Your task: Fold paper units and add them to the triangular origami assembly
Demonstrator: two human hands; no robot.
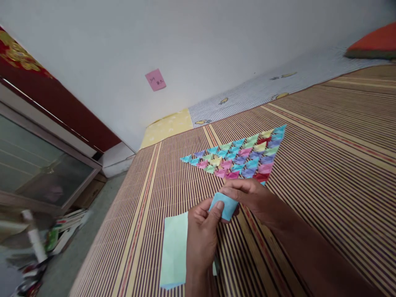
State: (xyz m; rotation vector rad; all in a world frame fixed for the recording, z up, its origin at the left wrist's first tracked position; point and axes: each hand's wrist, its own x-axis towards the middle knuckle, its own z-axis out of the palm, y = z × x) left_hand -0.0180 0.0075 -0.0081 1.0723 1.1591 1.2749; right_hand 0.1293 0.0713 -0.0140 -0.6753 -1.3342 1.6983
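Observation:
Between my two hands is a small folded piece of light blue paper (pixel 229 207), held up over the striped mat. My left hand (pixel 202 222) is closed on it, thumb flat across its face and fingers behind. The fingers of my right hand (pixel 252 194) pinch its upper right edge; some fingertips are hidden behind the paper. Just beyond lie many small folded paper pieces (pixel 244 151) in blue, green, pink, yellow, purple and red, set in rows that form a triangle. Partly covered by my left wrist, a pale green sheet of paper (pixel 173 247) lies on the mat.
The striped mat (pixel 148 247) covers the bed, with a checked cloth (pixel 241 101) and yellow cloth (pixel 170 128) along the wall. A pink note (pixel 155 80) is stuck there. An orange cushion (pixel 375 41) sits far right. Left, past the bed edge, are floor clutter and a glass-panelled door (pixel 40 161).

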